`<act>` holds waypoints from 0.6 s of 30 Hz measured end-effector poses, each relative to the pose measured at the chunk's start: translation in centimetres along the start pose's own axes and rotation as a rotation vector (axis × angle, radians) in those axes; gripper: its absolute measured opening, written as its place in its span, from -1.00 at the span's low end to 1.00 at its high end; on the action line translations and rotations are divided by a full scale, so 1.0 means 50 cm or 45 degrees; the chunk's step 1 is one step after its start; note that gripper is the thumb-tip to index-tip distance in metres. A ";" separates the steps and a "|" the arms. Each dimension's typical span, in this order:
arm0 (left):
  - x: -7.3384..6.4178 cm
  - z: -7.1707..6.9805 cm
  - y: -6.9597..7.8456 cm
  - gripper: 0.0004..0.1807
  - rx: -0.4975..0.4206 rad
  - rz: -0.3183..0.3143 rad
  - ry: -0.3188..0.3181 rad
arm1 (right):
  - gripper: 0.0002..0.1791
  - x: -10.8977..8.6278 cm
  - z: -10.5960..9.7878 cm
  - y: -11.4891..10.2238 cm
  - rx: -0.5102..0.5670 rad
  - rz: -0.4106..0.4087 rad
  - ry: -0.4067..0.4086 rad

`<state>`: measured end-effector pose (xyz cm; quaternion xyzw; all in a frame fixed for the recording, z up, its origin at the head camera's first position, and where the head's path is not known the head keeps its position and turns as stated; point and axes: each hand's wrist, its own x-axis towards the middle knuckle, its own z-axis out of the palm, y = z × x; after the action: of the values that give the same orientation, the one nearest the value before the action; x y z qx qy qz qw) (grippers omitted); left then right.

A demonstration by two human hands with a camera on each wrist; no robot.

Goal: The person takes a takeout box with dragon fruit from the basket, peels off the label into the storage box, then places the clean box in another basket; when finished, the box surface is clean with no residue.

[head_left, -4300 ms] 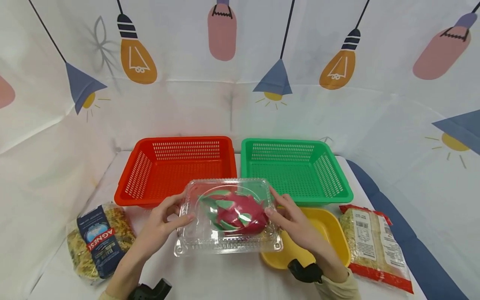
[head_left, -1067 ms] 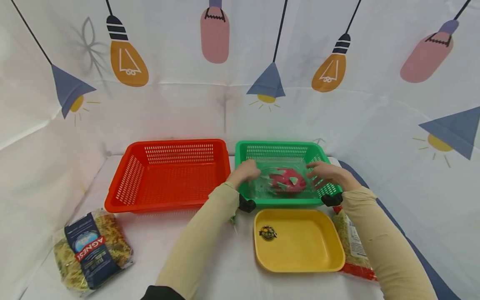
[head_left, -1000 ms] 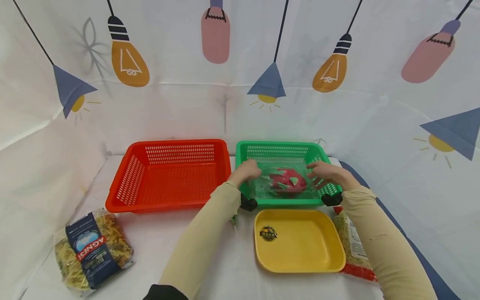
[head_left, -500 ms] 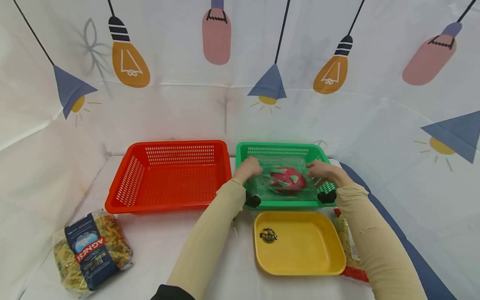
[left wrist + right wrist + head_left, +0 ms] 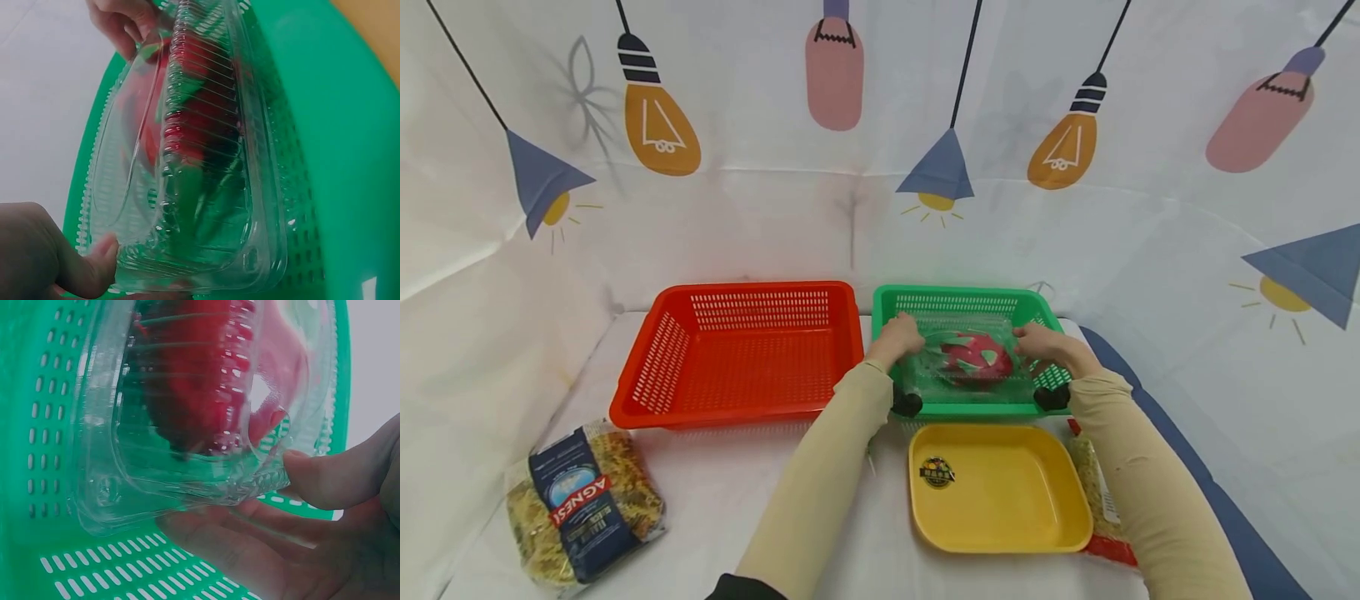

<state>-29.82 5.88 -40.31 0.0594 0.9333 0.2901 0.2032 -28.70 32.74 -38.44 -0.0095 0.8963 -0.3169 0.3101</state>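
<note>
A clear plastic clamshell box (image 5: 931, 379) with a red and green dragon fruit (image 5: 976, 358) inside lies within the green basket (image 5: 977, 411). My left hand (image 5: 897, 340) pinches the box's left end, thumb on top and fingers below, as the left wrist view shows at the box corner (image 5: 250, 259). At the opposite end, my right hand (image 5: 1054, 346) holds the box. In the right wrist view its thumb (image 5: 331, 478) presses the lid side while the fingers (image 5: 231, 550) pass under the edge.
Left of the green basket stands a red basket (image 5: 760, 367). In front is a yellow tray (image 5: 1000, 492) with a round sticker. An Agnesi pasta bag (image 5: 591, 504) lies at left; another food bag (image 5: 1097, 492) is partly under the right sleeve. A patterned cloth wall (image 5: 775, 217) rises behind.
The clamshell box with the dragon fruit has gone from above the table front, overlapping the yellow tray, back into the green basket. Over the last second both hands stay nearly still on it.
</note>
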 end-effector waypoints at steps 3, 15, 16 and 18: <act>0.000 -0.002 -0.002 -0.22 -0.023 0.000 -0.007 | -0.35 -0.001 0.001 -0.004 -0.002 -0.003 0.003; 0.001 0.000 -0.014 -0.47 -0.083 0.033 -0.048 | -0.33 -0.003 0.001 0.018 0.018 -0.033 0.048; 0.000 -0.001 -0.015 -0.55 -0.088 0.041 -0.050 | -0.33 -0.004 0.001 0.018 0.029 -0.037 0.055; -0.003 -0.001 -0.017 -0.74 -0.089 0.060 -0.059 | -0.33 -0.008 0.002 0.017 0.051 -0.043 0.069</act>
<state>-29.73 5.09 -40.71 0.0811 0.9161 0.3256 0.2196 -28.17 33.45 -38.79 -0.0099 0.8976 -0.3402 0.2802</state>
